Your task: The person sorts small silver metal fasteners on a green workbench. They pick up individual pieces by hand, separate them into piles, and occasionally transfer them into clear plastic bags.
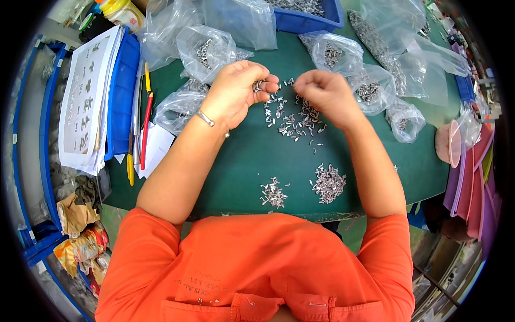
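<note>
Over the green table (236, 177), my left hand (233, 91) is turned partly palm up, its fingers curled around several small silvery metal parts (257, 86). Across from it, my right hand (327, 95) has its fingers drawn together, slightly smeared by motion; what is in them, if anything, is hidden. Below and between the hands lies a loose scatter of the same small bent metal pieces (295, 126). Closer to my body are two heaps, a smaller left heap (273, 194) and a denser right heap (329, 184).
Clear plastic bags of metal parts surround the hands, including a left bag (206, 51) and a right bag (370, 88). A blue bin (335, 16) stands at the back. On the left, papers (88, 102) lean against a blue tray (124, 96). A pink cup (449, 144) is at right.
</note>
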Motion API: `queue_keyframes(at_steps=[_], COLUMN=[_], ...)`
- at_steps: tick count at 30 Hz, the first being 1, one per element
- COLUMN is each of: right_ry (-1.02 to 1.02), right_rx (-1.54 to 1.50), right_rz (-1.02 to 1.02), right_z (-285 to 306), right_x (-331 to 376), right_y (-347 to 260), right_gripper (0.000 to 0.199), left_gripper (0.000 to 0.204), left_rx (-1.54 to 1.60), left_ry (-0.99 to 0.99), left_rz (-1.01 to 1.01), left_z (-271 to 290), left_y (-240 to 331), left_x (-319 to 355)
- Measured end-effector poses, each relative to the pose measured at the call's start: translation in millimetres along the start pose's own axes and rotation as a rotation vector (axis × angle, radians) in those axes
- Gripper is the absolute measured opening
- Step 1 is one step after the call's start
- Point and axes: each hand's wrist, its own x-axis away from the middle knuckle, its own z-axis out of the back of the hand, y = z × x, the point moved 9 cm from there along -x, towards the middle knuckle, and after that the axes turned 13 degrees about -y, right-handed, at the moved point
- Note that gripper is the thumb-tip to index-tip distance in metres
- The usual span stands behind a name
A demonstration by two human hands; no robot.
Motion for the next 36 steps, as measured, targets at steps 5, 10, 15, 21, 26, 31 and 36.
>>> queue_keyframes(at_steps=[5, 10, 15, 21, 26, 31, 36], right_ry=[-0.175, 0.051, 0.023, 0.154, 0.145, 0.169, -0.06], right_rx=[-1.039, -0.027, 0.584, 0.674, 0.84, 0.398, -0.593], right_rz=[0.079, -0.146, 0.017, 0.059, 0.086, 0.119, -0.049], right_z=[9, 13, -7, -4, -10, 8, 12], right_x=[1, 2, 5, -6, -13, -10, -8], right_y=[12, 9, -4, -10, -11, 2, 28], right_gripper=[0.009, 0.02, 0.019, 0.017, 0.014, 0.012, 0.012], left_gripper=[0.015, 0.009, 0.01, 0.009, 0.009, 0.009, 0.008], left_rx=[-0.378, -1.358, -1.42, -1.468, -1.476, -1.452, -1.418], left_ry=[0.017, 0.082, 0.064, 0.03, 0.049, 0.056, 0.057], left_rz=[0.048, -0.319, -0.333, -0.274, -0.262, -0.271, -0.325], left_z=[-1, -20, -25, -26, -28, -20, -23], left_y=[-9, 6, 2, -2, 1, 6, 13], left_x=[-15, -19, -22, -29, -27, -22, -17])
